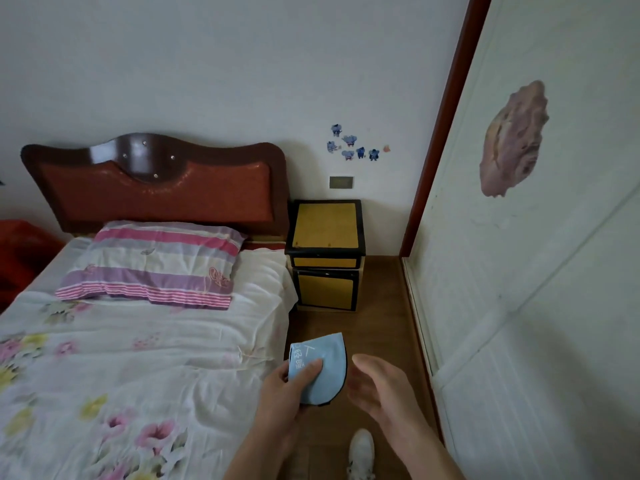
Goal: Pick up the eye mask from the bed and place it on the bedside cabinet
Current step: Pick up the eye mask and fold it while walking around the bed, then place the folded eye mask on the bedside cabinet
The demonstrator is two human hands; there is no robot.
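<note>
A light blue eye mask (325,358) with a black edge and white print is folded in half and held upright in my left hand (287,393), thumb pressed on its front. It hangs over the floor just past the bed's right edge. My right hand (377,382) hovers beside the mask on its right, fingers apart, holding nothing. The bedside cabinet (325,230), yellow with black trim, stands ahead against the wall next to the headboard, and its top is bare. The bed (138,358) with a floral sheet lies to the left.
A striped pink and purple pillow (156,261) lies at the head of the bed. A white wardrobe door (536,271) closes off the right side, leaving a narrow strip of wooden floor (381,313). My white shoe (362,452) is on that floor.
</note>
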